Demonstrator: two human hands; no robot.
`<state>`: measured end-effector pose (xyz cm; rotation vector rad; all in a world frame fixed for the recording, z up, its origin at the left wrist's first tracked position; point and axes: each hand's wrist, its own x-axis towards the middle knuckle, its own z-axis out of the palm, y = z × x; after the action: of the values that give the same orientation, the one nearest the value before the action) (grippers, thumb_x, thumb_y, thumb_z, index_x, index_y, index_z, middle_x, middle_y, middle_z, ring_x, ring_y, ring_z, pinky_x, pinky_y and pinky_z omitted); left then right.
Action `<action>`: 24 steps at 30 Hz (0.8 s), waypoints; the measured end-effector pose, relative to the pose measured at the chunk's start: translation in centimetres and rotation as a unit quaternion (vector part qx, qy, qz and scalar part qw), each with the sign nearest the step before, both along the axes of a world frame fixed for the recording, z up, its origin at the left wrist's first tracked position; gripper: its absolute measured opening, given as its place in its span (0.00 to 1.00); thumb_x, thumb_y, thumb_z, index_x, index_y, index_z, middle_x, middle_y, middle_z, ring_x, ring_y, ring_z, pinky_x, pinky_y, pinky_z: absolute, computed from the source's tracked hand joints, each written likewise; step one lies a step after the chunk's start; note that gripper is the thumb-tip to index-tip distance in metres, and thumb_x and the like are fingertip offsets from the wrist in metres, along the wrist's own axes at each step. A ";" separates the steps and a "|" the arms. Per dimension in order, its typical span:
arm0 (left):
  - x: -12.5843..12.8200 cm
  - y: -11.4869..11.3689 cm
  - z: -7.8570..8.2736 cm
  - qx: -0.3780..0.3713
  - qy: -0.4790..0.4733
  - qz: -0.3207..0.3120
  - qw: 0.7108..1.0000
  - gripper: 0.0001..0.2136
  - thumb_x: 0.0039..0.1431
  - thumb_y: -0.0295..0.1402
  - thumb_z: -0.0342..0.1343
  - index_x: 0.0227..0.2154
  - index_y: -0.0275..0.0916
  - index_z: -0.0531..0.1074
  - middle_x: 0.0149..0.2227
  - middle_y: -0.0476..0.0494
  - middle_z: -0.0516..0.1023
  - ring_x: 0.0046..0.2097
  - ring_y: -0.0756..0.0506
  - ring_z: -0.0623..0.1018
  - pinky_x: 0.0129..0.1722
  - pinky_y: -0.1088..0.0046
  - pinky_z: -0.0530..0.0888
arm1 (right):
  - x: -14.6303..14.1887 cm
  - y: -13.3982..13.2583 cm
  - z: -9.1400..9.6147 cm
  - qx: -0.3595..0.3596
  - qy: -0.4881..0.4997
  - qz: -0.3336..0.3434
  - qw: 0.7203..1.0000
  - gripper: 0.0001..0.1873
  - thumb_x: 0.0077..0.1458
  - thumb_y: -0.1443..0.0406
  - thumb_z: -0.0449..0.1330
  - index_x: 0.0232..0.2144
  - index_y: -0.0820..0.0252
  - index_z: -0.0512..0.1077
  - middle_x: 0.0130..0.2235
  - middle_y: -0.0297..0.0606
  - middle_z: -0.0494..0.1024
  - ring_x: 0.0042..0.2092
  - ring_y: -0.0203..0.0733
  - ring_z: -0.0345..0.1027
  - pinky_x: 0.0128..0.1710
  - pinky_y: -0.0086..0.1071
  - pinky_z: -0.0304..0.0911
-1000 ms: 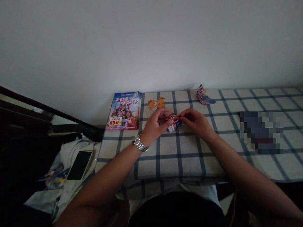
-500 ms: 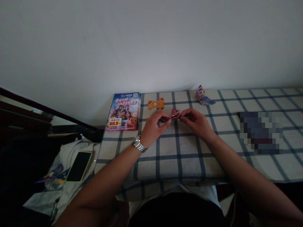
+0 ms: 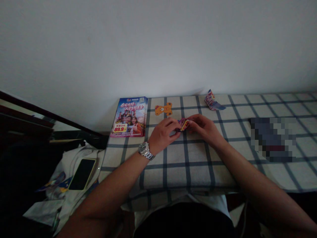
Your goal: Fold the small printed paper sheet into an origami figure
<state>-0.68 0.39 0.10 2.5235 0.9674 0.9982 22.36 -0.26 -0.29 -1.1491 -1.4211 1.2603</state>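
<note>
Both hands meet over the checked tablecloth [image 3: 173, 168], pinching a small red and purple folded paper piece [image 3: 183, 124] between them. My left hand [image 3: 164, 134], with a metal watch [image 3: 146, 150] on its wrist, holds the piece's left side with curled fingers. My right hand [image 3: 204, 128] grips its right side with fingertips pressed together. The paper is mostly covered by the fingers. An orange bear-shaped cutout [image 3: 163, 108] lies just beyond the hands.
A colourful flyer [image 3: 129, 116] lies at the table's far left corner. Another folded printed paper [image 3: 212, 100] sits by the wall. A blurred dark patch [image 3: 273, 138] is at right. A phone [image 3: 82, 173] rests on cloth left of the table.
The paper piece looks smaller and more folded than before. My hands have closed together over it, and the white-blue part seen a second ago no longer shows.
</note>
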 end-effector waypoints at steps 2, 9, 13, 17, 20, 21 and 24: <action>0.1 0.0 -0.1 0.002 0.010 -0.010 1.000 0.09 0.62 0.26 0.64 0.43 0.40 0.73 0.46 0.44 0.77 0.48 0.44 0.77 0.49 0.65 0.76 | 0.1 0.1 -0.2 -0.003 0.002 0.001 1.000 0.17 0.58 0.52 0.68 0.45 0.54 0.76 0.42 0.39 0.83 0.38 0.43 0.79 0.40 0.37 0.77; 0.3 -0.1 -0.3 0.011 0.069 -0.052 0.996 0.11 0.63 0.37 0.65 0.45 0.40 0.74 0.48 0.42 0.78 0.48 0.42 0.78 0.49 0.62 0.75 | 0.2 0.2 -0.8 0.017 -0.052 -0.003 0.999 0.15 0.59 0.54 0.67 0.45 0.54 0.76 0.41 0.38 0.82 0.41 0.46 0.79 0.43 0.41 0.77; 0.3 -0.3 -0.1 0.012 0.058 -0.075 0.995 0.12 0.64 0.42 0.63 0.45 0.41 0.75 0.48 0.43 0.78 0.48 0.43 0.78 0.50 0.63 0.76 | 0.4 0.4 -1.1 0.033 -0.090 -0.003 0.995 0.15 0.60 0.55 0.66 0.45 0.55 0.75 0.41 0.39 0.82 0.41 0.46 0.79 0.43 0.41 0.77; 0.2 -0.3 0.2 -0.007 0.015 -0.042 0.999 0.08 0.69 0.39 0.59 0.42 0.40 0.74 0.44 0.44 0.78 0.47 0.44 0.78 0.49 0.65 0.76 | 0.6 0.4 -1.2 0.035 -0.101 0.008 0.994 0.15 0.61 0.55 0.65 0.46 0.55 0.76 0.41 0.40 0.83 0.41 0.46 0.79 0.44 0.41 0.77; 0.1 -0.2 0.3 -0.019 0.008 -0.009 1.000 0.08 0.68 0.35 0.58 0.47 0.41 0.73 0.47 0.42 0.76 0.50 0.43 0.77 0.53 0.62 0.76 | 0.6 0.4 -1.1 0.033 -0.096 0.013 0.995 0.14 0.61 0.55 0.65 0.46 0.55 0.76 0.42 0.40 0.83 0.41 0.46 0.79 0.44 0.42 0.77; 0.0 -0.2 0.3 -0.022 0.008 -0.004 1.000 0.10 0.68 0.35 0.59 0.49 0.41 0.73 0.48 0.42 0.76 0.51 0.43 0.77 0.54 0.61 0.76 | 0.6 0.4 -1.1 0.034 -0.097 0.016 0.995 0.14 0.61 0.55 0.65 0.45 0.55 0.76 0.42 0.40 0.83 0.41 0.47 0.79 0.44 0.42 0.76; 0.1 -0.1 0.1 -0.032 0.012 -0.009 0.999 0.13 0.65 0.34 0.62 0.51 0.42 0.72 0.50 0.41 0.76 0.54 0.41 0.77 0.56 0.59 0.76 | 0.5 0.3 -0.9 0.034 -0.100 0.031 0.994 0.14 0.61 0.55 0.64 0.46 0.55 0.77 0.42 0.40 0.84 0.42 0.47 0.80 0.44 0.42 0.76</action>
<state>-0.62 0.33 0.18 2.4926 0.9653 0.9178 22.83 0.00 -1.23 -1.2193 -1.6466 1.1544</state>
